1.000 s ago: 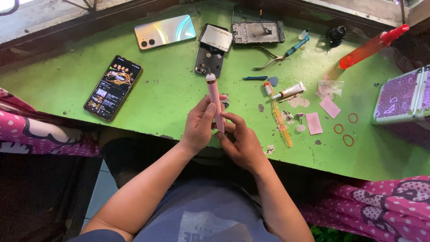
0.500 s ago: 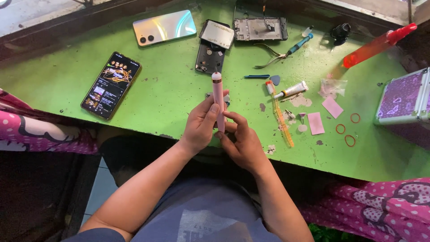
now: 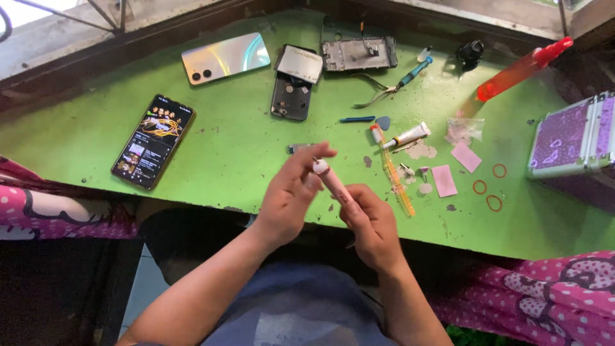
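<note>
My right hand (image 3: 371, 224) grips the lower part of a pink pen-shaped tool (image 3: 333, 182), which tilts up to the left over the near edge of the green table (image 3: 243, 160). My left hand (image 3: 291, 192) pinches the tool's white top end with its fingertips. Just beyond the fingers lies a small dark part (image 3: 300, 148) on the table.
A lit black phone (image 3: 154, 141) lies at the left, a shiny phone back (image 3: 224, 57) behind it. Opened phone parts (image 3: 291, 90) and a frame (image 3: 359, 54) lie at the back. Tweezers (image 3: 375, 96), a glue tube (image 3: 407, 136), a red spray bottle (image 3: 519, 67) and a purple case (image 3: 573, 134) sit right.
The pink tool has tipped from upright to slanting left. My left hand has slid up from its shaft to its top end.
</note>
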